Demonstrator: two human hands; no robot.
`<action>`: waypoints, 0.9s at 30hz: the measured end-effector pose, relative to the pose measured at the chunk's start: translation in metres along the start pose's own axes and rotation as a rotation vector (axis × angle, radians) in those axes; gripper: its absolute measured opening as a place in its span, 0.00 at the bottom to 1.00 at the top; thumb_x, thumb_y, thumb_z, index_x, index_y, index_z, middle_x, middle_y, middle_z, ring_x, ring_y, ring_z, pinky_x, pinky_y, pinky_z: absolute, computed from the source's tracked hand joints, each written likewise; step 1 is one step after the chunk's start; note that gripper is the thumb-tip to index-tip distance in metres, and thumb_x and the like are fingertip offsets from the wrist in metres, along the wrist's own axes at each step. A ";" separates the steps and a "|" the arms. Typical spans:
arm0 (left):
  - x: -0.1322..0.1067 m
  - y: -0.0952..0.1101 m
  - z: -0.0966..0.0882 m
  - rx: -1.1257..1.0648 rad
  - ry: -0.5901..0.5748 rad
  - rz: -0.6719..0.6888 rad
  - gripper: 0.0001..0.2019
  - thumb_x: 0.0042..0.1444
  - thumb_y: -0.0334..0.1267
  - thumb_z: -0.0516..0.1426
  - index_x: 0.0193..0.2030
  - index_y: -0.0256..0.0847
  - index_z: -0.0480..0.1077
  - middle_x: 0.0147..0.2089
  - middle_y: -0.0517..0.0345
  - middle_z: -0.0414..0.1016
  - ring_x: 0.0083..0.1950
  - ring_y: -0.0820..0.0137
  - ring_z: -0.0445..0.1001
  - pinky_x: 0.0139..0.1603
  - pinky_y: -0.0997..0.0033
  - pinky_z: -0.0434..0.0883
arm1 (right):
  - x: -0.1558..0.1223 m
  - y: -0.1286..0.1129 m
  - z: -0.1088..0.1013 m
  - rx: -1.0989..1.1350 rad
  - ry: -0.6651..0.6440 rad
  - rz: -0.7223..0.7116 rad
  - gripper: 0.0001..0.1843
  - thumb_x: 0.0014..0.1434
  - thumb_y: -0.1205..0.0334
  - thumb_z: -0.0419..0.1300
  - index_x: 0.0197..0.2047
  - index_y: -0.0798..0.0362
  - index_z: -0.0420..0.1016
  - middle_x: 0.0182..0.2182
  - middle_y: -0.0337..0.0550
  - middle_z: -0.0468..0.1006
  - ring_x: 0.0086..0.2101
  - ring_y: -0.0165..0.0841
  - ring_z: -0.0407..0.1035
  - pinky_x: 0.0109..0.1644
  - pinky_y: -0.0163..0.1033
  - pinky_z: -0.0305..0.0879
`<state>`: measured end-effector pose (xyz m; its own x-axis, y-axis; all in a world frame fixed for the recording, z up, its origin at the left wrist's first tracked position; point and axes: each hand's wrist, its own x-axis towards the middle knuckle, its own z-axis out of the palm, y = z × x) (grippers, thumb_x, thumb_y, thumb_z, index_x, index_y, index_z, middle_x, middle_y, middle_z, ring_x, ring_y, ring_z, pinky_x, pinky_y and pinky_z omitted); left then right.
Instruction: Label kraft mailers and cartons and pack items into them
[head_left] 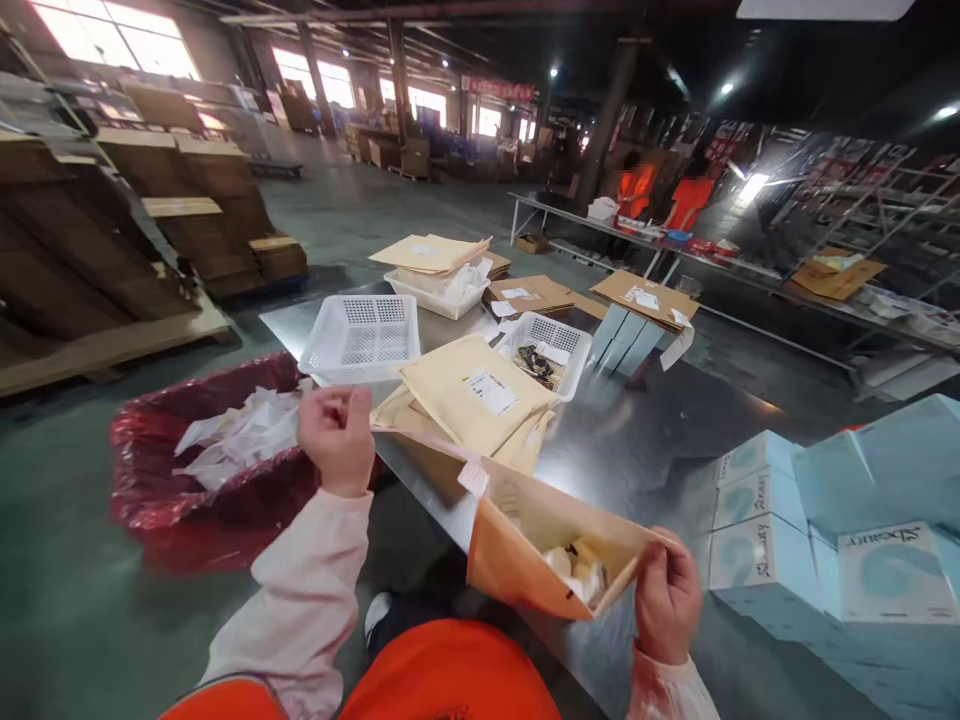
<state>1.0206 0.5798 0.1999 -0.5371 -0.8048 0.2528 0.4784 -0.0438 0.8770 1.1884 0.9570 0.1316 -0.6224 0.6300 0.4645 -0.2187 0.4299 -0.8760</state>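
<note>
Both of my hands hold an open kraft padded envelope [525, 560] over the near edge of the steel table [660, 440]. My left hand [337, 435] pinches the far end of its flap. My right hand [666, 595] grips the near corner of its mouth. Inside the envelope lie pale wrapped items [577, 572]. A stack of matching envelopes [472, 400] with a white label lies just beyond it.
A red-lined bin [202, 470] of white paper scraps stands left of the table. White mesh baskets [361, 338] sit further back, one [546, 352] holding dark items. Light blue boxes [832, 520] are piled at right. People in orange stand at a far table [652, 195].
</note>
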 end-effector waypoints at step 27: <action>-0.103 -0.051 0.006 0.005 -1.536 -0.374 0.21 0.48 0.56 0.63 0.32 0.38 0.81 0.25 0.57 0.68 0.28 0.73 0.65 0.30 0.74 0.62 | 0.082 0.012 -0.039 -0.130 -0.586 -0.028 0.20 0.43 0.39 0.68 0.29 0.48 0.81 0.27 0.45 0.78 0.30 0.38 0.72 0.31 0.39 0.71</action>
<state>1.0474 0.6686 0.1318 -0.7837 0.5933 0.1842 0.1627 -0.0901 0.9826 1.1640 1.0391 0.1637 -0.9366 0.1713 0.3058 -0.1703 0.5401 -0.8242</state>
